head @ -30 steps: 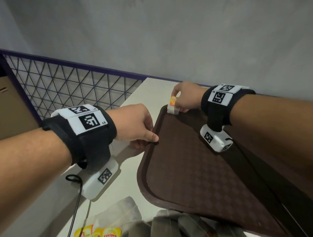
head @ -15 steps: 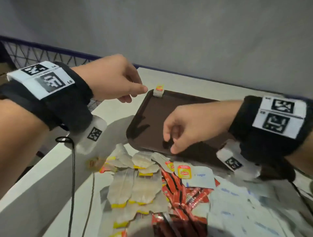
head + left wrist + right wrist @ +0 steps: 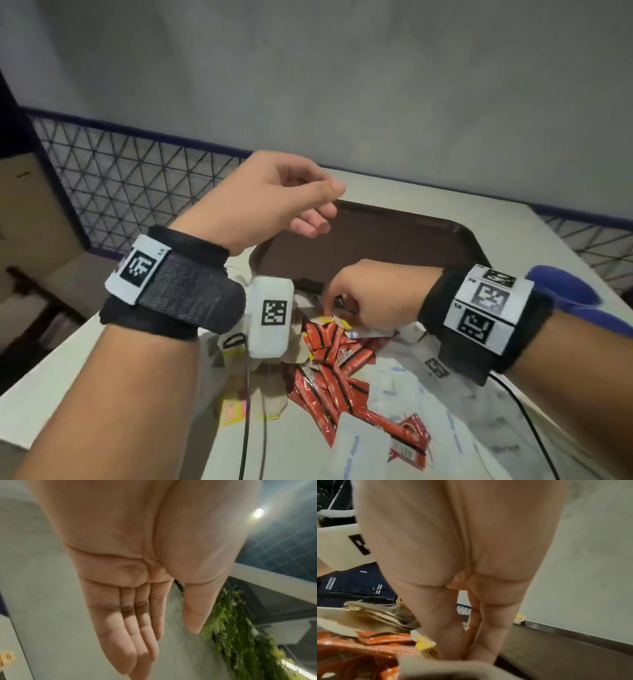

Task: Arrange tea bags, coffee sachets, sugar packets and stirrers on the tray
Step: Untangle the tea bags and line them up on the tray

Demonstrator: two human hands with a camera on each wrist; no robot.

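Left hand (image 3: 270, 202): relaxed, empty, above tray (image 3: 376, 246).
Right hand (image 3: 370, 294): fingers in the packets (image 3: 329, 359) at 6 o'clock of tray; grasp unclear.

brown tray (image 3: 394, 246) floor mostly bare — one tea bag (image 3: 520, 619) at far rim, left hand (image 3: 270, 202) hanging over left corner, sachet pile (image 3: 329, 359) crowding near edge — wall close behind

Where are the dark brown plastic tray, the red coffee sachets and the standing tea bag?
dark brown plastic tray (image 3: 394, 246), head view, bare floor.
red coffee sachets (image 3: 329, 387), head view, mid-pile.
standing tea bag (image 3: 519, 619), right wrist view, paper body.
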